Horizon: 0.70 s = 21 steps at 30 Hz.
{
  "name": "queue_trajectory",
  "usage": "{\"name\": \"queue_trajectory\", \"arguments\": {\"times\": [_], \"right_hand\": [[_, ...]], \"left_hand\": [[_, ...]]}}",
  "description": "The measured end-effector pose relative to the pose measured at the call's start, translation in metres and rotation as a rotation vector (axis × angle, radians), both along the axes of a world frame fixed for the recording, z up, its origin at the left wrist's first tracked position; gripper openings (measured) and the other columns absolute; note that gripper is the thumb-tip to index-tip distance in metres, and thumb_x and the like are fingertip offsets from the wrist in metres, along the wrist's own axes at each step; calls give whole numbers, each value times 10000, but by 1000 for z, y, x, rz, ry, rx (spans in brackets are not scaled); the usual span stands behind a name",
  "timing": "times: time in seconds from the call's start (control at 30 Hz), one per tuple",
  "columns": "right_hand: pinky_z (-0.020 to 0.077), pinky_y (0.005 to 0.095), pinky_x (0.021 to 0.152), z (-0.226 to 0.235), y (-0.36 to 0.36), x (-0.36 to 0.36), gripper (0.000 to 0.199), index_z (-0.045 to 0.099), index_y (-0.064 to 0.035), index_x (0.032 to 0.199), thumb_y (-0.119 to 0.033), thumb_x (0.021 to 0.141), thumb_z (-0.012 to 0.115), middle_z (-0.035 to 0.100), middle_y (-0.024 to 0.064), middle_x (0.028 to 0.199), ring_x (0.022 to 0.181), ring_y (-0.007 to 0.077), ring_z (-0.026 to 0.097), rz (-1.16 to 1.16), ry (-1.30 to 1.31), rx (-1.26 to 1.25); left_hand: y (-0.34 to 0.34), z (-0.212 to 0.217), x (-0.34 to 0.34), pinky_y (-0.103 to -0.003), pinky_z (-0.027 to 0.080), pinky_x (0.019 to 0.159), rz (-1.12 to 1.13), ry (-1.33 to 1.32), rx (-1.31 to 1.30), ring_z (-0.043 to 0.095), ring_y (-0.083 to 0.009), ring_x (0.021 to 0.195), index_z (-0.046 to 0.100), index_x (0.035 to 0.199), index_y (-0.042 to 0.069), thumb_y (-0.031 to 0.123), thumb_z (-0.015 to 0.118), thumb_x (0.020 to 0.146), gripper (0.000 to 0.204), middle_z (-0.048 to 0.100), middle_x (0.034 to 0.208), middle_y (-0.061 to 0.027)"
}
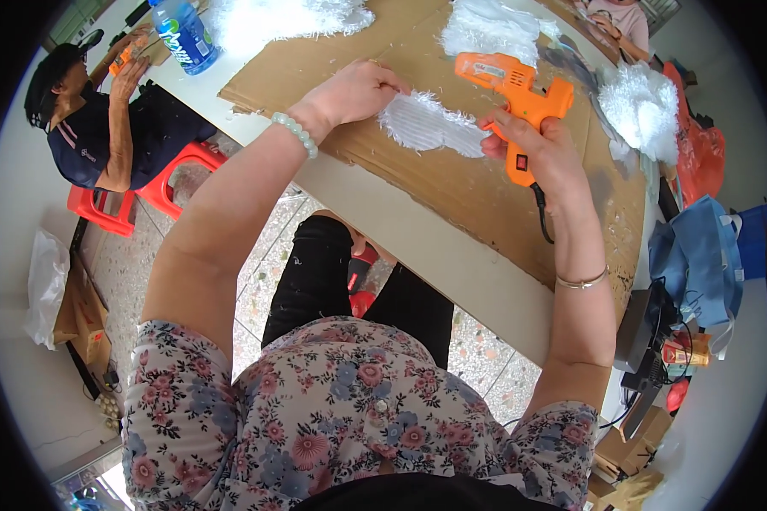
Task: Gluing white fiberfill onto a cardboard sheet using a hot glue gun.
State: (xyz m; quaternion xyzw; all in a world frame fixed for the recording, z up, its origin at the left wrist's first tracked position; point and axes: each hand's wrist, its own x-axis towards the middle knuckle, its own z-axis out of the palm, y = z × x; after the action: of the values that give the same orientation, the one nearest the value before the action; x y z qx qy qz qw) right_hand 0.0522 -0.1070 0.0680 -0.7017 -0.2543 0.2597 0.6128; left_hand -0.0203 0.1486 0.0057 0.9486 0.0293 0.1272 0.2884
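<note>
My right hand (pixel 544 152) is wrapped round the handle of an orange hot glue gun (pixel 504 75), whose black cord (pixel 542 213) hangs from the base of the grip. Between my hands a white strip of fabric with a fringed edge (pixel 428 124) lies on a brown cardboard sheet (pixel 494 209). My left hand (pixel 349 92) has its fingertips pinched together at the strip's left end. The right fingertips are close to the strip's other end; whether they touch it I cannot tell. Around my left wrist is a pale green bead bracelet (pixel 295 134).
White fringed piles lie at the far left (pixel 285 19), far middle (pixel 490 30) and right (pixel 639 111). A bottle of blue liquid (pixel 184 38) stands near a co-worker (pixel 102 128) on a red stool (pixel 179 175). Another person (pixel 618 25) sits across. Blue bags (pixel 699 255) hang at the right.
</note>
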Motion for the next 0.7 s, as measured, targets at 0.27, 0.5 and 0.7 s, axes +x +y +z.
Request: {"name": "queue_trajectory", "arguments": {"times": [0.27, 0.5, 0.7], "right_hand": [[436, 234, 609, -14, 3, -1, 255, 616, -5, 883, -255, 840, 639, 597, 17, 755, 675, 85, 541, 285, -260, -374], [422, 239, 592, -22, 18, -3, 323, 616, 10, 874, -306, 819, 658, 588, 29, 742, 667, 94, 533, 286, -278, -472], [424, 249, 587, -30, 23, -1, 352, 618, 26, 859, -321, 812, 652, 580, 27, 722, 655, 104, 526, 261, -311, -454]], "left_hand": [[0, 6, 0, -316, 465, 851, -37, 78, -44, 596, -261, 943, 682, 1019, 89, 70, 522, 820, 256, 637, 1045, -99], [4, 6, 1, -325, 477, 821, -75, 72, 0, 610, -256, 915, 674, 1034, 73, 88, 560, 843, 223, 646, 1010, -93], [6, 6, 4, -321, 485, 804, -82, 83, -29, 618, -245, 891, 674, 1035, 73, 71, 582, 829, 225, 655, 994, -93]]}}
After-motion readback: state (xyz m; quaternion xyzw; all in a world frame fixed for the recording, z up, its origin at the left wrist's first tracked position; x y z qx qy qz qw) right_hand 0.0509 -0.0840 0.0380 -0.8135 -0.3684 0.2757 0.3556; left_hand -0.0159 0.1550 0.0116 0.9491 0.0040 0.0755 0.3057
